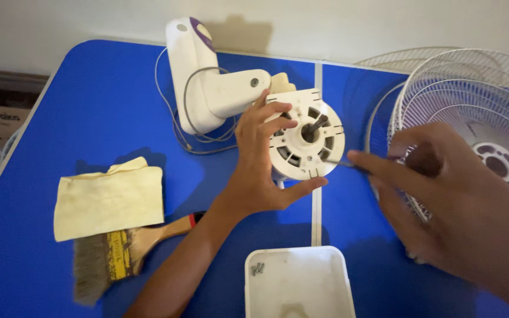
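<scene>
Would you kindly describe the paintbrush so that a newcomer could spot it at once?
Start at the blue table and look to its near left corner. Below the folded yellow cloth lies the paintbrush, flat, with grey bristles and a pale wooden handle tipped red; nothing else there has bristles.

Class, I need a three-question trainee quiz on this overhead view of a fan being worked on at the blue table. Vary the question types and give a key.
1. True or false: the left hand steadies the white fan motor housing.
2. Which thing lies on the blue table touching the yellow cloth? A) paintbrush B) wire fan guards C) white tray
3. Fill in: the right hand points a thin ____ at the housing's rim.

Key: 1 true; 2 A; 3 screwdriver, though only its slim metal tip shows.
</scene>
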